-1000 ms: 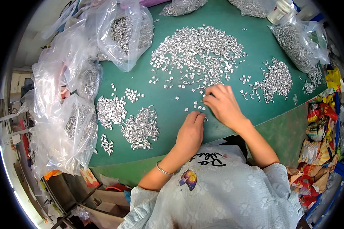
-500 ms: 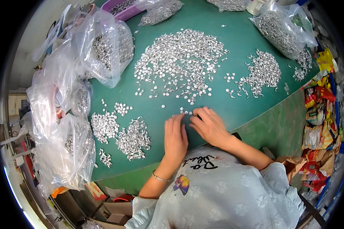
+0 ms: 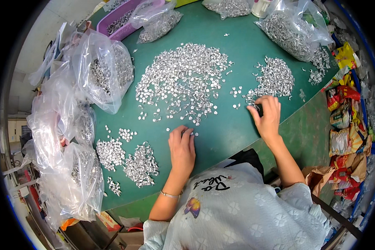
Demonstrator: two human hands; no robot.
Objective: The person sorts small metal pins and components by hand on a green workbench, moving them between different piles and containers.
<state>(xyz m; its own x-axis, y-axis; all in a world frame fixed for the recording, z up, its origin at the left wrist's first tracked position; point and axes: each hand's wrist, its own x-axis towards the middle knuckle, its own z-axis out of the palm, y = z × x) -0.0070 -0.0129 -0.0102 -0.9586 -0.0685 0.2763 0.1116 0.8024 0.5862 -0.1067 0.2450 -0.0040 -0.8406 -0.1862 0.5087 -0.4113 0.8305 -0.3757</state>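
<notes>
Where right hand [image 3: 269,116] curls, silvery pieces [image 3: 276,79] beyond

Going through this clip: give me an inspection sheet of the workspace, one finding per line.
Surface: green tabletop, strewn with loose metal pieces.
Job's things: small silvery metal pieces in a large central pile, a right-hand pile and two smaller left-hand piles, one beside the other.
Clutter: clear plastic bag at upper left, purple basket at the far side, filled bag at upper right.
Hands: left hand beside a few stray pieces below the central pile; right hand at the near edge of the right-hand pile; whether either grips a piece is unclear.
Cables: nothing seen.
Surroundings: colourful packages along the right.
</notes>
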